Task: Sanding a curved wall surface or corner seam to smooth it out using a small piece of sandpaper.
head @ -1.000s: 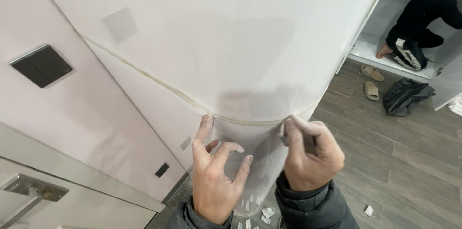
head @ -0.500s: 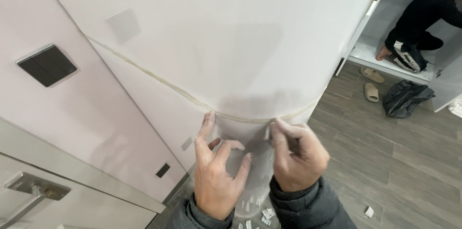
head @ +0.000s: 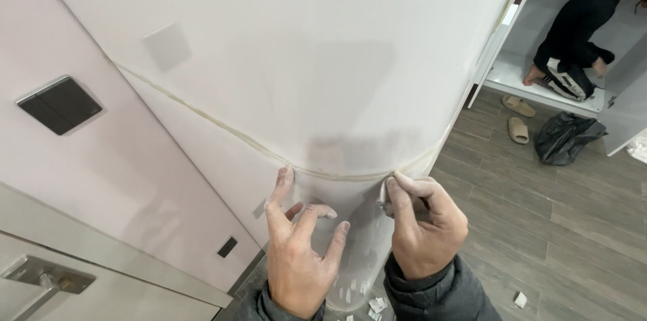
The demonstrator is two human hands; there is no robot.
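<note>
A rounded white wall corner (head: 323, 78) is wrapped in clear protective film (head: 350, 226) below a yellowish seam line (head: 222, 129). My left hand (head: 300, 247) lies spread on the film just under the seam, its fingertips pressing the surface. My right hand (head: 421, 226) is beside it at the seam, thumb and forefinger pinching a small lifted edge of the film. Both hands are dusted white.
A dark double switch plate (head: 59, 105) and a small dark socket (head: 227, 247) sit on the left wall. Film scraps (head: 374, 304) lie on the wood floor. At the right, another person (head: 579, 31) crouches in a white cabinet, with slippers (head: 517, 129) and a black bag (head: 565, 137) nearby.
My right hand has shifted slightly left along the seam and tightened its pinch on the film edge. My left hand has stayed spread on the film.
</note>
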